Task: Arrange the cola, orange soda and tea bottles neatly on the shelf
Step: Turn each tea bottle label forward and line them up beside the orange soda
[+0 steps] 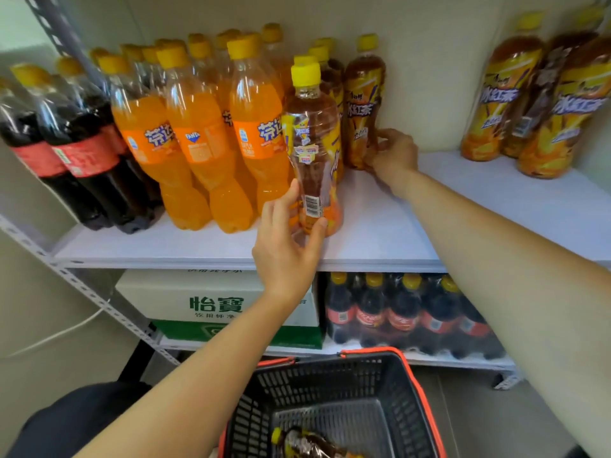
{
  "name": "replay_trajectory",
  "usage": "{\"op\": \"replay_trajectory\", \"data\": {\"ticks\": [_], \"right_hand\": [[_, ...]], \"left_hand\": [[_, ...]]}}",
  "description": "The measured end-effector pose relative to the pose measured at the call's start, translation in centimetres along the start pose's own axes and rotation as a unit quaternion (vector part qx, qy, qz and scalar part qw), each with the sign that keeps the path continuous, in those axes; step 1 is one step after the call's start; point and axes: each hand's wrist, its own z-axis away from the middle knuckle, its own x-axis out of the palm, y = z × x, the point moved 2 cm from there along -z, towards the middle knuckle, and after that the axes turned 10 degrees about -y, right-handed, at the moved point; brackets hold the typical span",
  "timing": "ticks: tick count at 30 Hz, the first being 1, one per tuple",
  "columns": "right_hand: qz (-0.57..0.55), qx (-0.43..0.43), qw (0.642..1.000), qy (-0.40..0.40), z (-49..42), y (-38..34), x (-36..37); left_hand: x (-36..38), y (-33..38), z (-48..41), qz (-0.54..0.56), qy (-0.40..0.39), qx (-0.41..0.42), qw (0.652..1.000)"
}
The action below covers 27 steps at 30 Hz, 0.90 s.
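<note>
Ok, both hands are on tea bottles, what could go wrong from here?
The left hand holds the front tea bottle low down, right beside the orange soda bottles; a shove could knock them over. The right hand grips the back tea bottle near its base, so it may tip.

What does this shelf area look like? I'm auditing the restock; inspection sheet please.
Surface: white shelf board, bottles on it.
Job's things: cola bottles left, orange soda bottles beside them, front tea bottle next, rear tea bottle behind it, more tea bottles far right.
Clutter: basket holding a spare tea bottle; carton and cola pack on lower shelf.
Grips: left grip holds front tea bottle; right grip holds rear tea bottle.
Cables: white cable lower left.
Surroundings: grey metal upright, pale wall.
</note>
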Motion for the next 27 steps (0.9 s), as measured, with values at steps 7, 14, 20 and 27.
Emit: {"op": "replay_trajectory", "data": {"ticks": [7, 14, 20, 27], "right_hand": [[0.034, 0.018, 0.992, 0.120, 1.9, 2.7, -9.0], [0.134, 0.046, 0.982, 0.123, 1.6, 5.0, -15.5], [0.096, 0.025, 0.989, 0.113, -1.6, 6.1, -15.4], [0.138, 0.057, 0.976, 0.157, -4.7, 6.2, -15.6]], "left_hand": [[0.9, 1.1, 1.4, -0.116, 0.022, 0.054, 0.992], [3.0, 2.5, 2.3, -0.149, -0.100, 0.170, 0.969], [3.4, 1.8, 1.9, -0.166, -0.101, 0.180, 0.964], [3.5, 1.7, 2.0, -0.179, -0.090, 0.191, 0.961]]}}
